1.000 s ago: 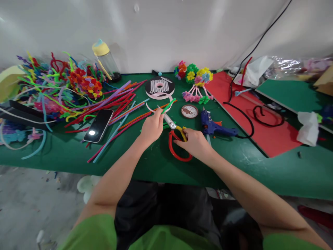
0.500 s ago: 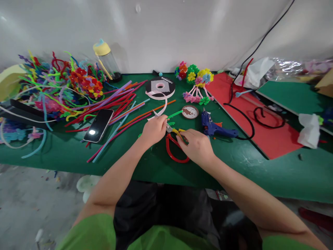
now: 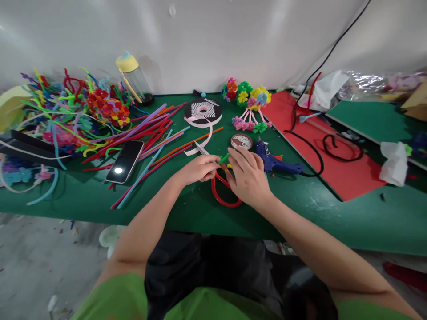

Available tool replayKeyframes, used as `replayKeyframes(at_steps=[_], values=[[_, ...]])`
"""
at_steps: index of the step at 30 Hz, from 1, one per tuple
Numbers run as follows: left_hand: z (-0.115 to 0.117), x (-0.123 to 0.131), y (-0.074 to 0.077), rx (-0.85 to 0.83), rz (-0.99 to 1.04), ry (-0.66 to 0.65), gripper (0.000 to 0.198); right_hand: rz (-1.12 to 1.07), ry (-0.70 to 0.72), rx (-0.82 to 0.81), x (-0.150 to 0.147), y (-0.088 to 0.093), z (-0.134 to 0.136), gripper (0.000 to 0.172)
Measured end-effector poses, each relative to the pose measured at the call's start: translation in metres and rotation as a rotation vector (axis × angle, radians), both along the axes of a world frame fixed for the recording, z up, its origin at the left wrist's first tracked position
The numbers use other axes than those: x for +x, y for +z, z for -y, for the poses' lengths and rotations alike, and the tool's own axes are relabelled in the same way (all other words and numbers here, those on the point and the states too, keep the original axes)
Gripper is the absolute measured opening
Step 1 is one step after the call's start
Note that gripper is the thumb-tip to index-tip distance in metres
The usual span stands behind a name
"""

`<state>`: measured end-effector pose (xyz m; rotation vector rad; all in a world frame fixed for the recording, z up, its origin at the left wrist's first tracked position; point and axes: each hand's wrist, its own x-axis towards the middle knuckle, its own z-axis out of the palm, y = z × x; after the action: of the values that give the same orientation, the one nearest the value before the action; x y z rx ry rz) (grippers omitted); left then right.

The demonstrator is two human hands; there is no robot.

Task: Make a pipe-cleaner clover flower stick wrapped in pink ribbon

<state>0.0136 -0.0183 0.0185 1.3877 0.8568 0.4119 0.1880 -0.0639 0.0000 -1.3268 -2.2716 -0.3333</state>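
Note:
My left hand (image 3: pixel 201 169) pinches a bright green pipe cleaner (image 3: pixel 224 157). Close on the other side, my right hand (image 3: pixel 248 171) has its fingertips closed on the same green piece, so only a short length shows between the hands. Beneath them lie scissors with red handles (image 3: pixel 227 205). The blades (image 3: pixel 200 148) point away past my left hand, and my hands cover the middle of the scissors. A pale pink ribbon (image 3: pixel 207 141) curls by the blade tips from its black spool (image 3: pixel 213 116).
To the left are loose pipe cleaners (image 3: pixel 156 133), a phone (image 3: pixel 126 161), a bottle (image 3: pixel 135 80) and a colourful heap (image 3: pixel 66 115). A round tin (image 3: pixel 241 141), a blue glue gun (image 3: pixel 278 164) with its cord, fuzzy flowers (image 3: pixel 254 98) and a red board (image 3: pixel 333 155) are ahead and right.
My right hand has left the scissors' yellow-covered handle and moved up to the green pipe cleaner. My left hand has turned slightly, bringing the green piece between both hands.

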Motion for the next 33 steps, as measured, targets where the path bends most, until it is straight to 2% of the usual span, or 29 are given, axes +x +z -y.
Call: replayKeyframes(at_steps=[9, 17, 24, 33], values=[[-0.0007, 0.0012, -0.0077, 0.038, -0.050, 0.021, 0.018, 0.051, 0.064, -0.089, -0.0013, 0.0010, 0.0005, 0.037], [-0.0010, 0.0015, -0.0047, 0.016, 0.018, 0.039, 0.023, 0.038, 0.041, -0.098, -0.0005, -0.0007, 0.0006, 0.038], [-0.0018, 0.0007, -0.0049, 0.114, -0.003, 0.048, 0.024, 0.036, 0.009, -0.112, -0.0013, -0.0010, 0.0007, 0.037], [-0.0005, 0.0014, -0.0013, 0.192, -0.066, 0.026, 0.032, 0.016, -0.010, 0.036, 0.0037, -0.0030, -0.0009, 0.022]])
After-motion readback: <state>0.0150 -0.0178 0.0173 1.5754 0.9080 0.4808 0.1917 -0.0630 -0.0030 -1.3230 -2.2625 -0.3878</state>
